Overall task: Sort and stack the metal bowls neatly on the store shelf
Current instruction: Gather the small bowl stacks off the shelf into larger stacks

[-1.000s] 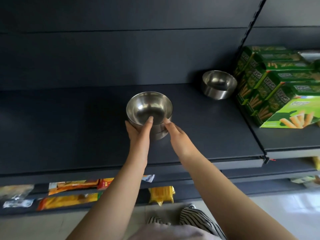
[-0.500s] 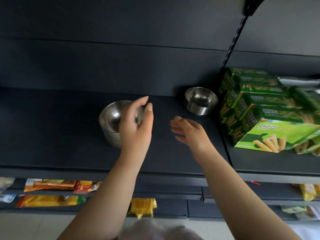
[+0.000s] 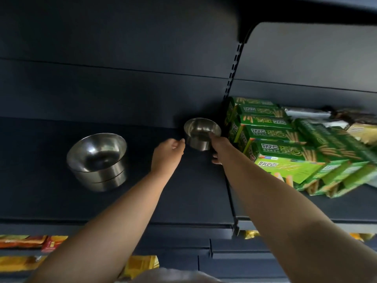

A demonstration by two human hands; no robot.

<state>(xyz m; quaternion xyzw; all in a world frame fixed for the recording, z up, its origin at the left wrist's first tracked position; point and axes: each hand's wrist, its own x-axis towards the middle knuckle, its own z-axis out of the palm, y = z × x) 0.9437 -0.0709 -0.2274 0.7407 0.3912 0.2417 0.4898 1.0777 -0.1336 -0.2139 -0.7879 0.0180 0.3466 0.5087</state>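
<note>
A small bowl near the shelf's back right corner is gripped by the right hand; the left hand, loosely curled, is held just beside it.

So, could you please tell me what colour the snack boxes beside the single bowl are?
Green, with lighter green fronts; the snack boxes show in the head view.

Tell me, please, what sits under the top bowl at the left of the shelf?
Under the top bowl, the rims of nested bowls show; their insides are covered.
</note>
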